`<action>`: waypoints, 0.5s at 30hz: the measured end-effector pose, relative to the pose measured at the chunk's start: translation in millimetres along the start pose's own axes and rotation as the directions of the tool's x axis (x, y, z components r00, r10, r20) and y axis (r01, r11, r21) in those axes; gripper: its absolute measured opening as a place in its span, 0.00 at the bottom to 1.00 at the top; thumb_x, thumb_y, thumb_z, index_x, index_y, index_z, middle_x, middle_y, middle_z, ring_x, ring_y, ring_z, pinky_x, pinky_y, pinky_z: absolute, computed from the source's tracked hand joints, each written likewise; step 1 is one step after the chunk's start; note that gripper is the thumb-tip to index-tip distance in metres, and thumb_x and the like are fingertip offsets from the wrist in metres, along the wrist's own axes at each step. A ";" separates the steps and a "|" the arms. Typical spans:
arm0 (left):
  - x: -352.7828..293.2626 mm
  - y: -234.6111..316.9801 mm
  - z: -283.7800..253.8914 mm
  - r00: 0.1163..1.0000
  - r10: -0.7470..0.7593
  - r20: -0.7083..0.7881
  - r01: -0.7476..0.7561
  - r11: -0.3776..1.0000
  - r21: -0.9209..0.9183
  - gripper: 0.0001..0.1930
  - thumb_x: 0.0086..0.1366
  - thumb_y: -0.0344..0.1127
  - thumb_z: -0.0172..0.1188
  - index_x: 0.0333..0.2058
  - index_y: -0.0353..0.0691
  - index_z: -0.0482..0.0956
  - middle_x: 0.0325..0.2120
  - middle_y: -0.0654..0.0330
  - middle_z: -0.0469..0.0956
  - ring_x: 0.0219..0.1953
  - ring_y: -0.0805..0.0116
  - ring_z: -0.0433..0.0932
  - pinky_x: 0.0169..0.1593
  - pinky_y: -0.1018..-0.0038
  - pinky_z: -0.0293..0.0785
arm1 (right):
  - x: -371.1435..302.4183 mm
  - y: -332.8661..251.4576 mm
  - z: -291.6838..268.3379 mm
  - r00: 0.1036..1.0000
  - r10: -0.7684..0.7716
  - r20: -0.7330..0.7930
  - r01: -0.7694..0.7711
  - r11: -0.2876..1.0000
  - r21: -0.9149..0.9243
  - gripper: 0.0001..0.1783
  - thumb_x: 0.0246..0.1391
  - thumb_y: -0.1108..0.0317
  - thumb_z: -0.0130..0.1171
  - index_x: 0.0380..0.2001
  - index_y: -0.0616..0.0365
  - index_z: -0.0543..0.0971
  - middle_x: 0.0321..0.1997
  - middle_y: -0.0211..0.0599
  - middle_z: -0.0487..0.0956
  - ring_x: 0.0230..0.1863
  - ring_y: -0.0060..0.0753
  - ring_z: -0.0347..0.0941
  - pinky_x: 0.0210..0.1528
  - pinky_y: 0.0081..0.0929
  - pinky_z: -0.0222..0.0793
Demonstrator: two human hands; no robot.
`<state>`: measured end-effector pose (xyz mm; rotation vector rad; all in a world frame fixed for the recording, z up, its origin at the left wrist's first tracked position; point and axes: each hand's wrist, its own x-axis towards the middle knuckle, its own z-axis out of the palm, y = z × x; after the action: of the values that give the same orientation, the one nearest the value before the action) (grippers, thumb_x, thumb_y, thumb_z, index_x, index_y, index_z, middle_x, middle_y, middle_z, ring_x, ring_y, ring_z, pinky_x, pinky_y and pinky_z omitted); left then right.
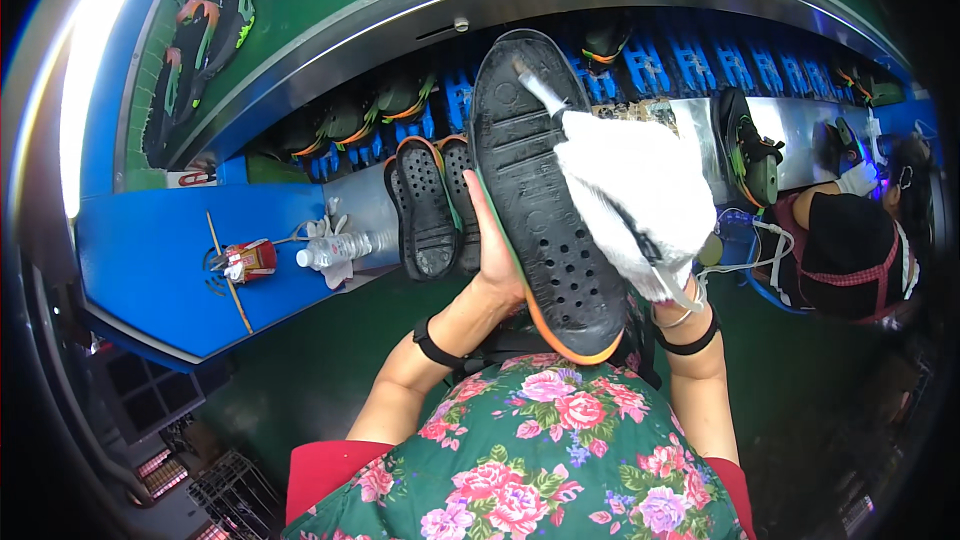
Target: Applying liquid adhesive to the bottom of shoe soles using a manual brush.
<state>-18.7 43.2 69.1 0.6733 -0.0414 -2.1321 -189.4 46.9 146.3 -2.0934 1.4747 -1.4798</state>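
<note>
My left grip (496, 252) was closed on the black shoe (525, 175), thumb along its 9 o'clock edge, the other fingers hidden behind. I held it in front of my apron (510, 470), sole up towards me, one end at 12 o'clock and the orange-rimmed end near 6.

My right grip (640, 180), wrapped in white fabric, probably a glove, was closed round a slim brush (543, 92); its tip pointed to 11 o'clock, over the shoe's upper end. Whether it touched, I could not tell.

To do it well, I judged, the left needed to brace the shoe flat and steady while the right made light, even strokes, following the rim without straying onto the coloured edge.

At 9 o'clock, just beside the shoe, stood two more soles (428, 210); beyond them, towards 8, lay a clear bottle (335, 250) and a red container (250, 261) by the blue desk (150, 270). Blue racks (705, 70) ran at 1 o'clock, and a co-worker (840, 250) sat well apart at 3.
</note>
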 end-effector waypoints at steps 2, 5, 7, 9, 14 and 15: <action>-0.9 -6.2 9.5 0.998 0.068 -0.014 -0.067 0.993 0.093 0.52 0.66 0.84 0.32 0.70 0.45 0.66 0.62 0.57 0.75 0.61 0.59 0.76 0.67 0.59 0.71 | 9.6 -1.1 1.6 0.995 -0.100 -0.002 0.099 0.988 -0.121 0.14 0.48 0.80 0.70 0.41 0.59 0.88 0.47 0.46 0.88 0.44 0.41 0.85 0.46 0.33 0.80; 6.6 -16.7 5.5 0.981 0.162 0.104 -0.183 0.953 0.240 0.54 0.66 0.84 0.29 0.71 0.41 0.64 0.65 0.57 0.72 0.65 0.59 0.73 0.69 0.60 0.68 | 4.0 -1.0 7.6 0.986 -0.165 0.001 0.162 0.966 -0.200 0.15 0.47 0.79 0.70 0.41 0.58 0.88 0.47 0.45 0.88 0.44 0.41 0.85 0.46 0.33 0.80; 10.4 -20.2 -0.6 0.980 0.147 0.135 -0.181 0.939 0.293 0.55 0.66 0.84 0.28 0.71 0.40 0.63 0.65 0.57 0.72 0.65 0.60 0.73 0.69 0.61 0.68 | -17.8 2.2 11.8 0.994 0.002 0.108 0.010 0.994 -0.107 0.23 0.52 0.74 0.67 0.54 0.57 0.85 0.52 0.40 0.86 0.53 0.47 0.82 0.55 0.40 0.75; 9.1 -20.0 -0.2 0.988 0.117 0.102 -0.147 0.908 0.393 0.57 0.65 0.85 0.24 0.70 0.38 0.64 0.63 0.56 0.74 0.64 0.60 0.74 0.70 0.61 0.67 | -29.6 -1.2 11.2 0.986 0.036 0.162 -0.039 0.999 0.016 0.23 0.52 0.74 0.67 0.54 0.56 0.85 0.53 0.40 0.86 0.53 0.47 0.82 0.56 0.40 0.75; 28.2 -23.3 -56.0 0.853 0.071 0.517 -0.040 0.997 -0.071 0.54 0.67 0.84 0.24 0.66 0.40 0.69 0.59 0.54 0.78 0.60 0.59 0.77 0.70 0.59 0.66 | -32.3 -5.8 4.4 0.984 -0.010 0.177 -0.030 0.974 0.223 0.23 0.52 0.73 0.67 0.54 0.56 0.85 0.53 0.41 0.86 0.54 0.47 0.81 0.56 0.40 0.75; 24.3 -26.5 -54.6 0.935 0.061 0.348 -0.066 0.998 0.002 0.53 0.67 0.83 0.25 0.67 0.42 0.68 0.60 0.56 0.77 0.62 0.59 0.75 0.71 0.57 0.64 | -31.4 -4.3 3.0 0.989 0.010 0.151 -0.041 0.977 0.208 0.23 0.52 0.73 0.67 0.54 0.56 0.85 0.54 0.41 0.86 0.54 0.47 0.81 0.57 0.40 0.75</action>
<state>-23.6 52.4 4.6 0.2889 -0.2672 -2.1653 -184.7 72.7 128.3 -2.0025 1.2293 -1.3707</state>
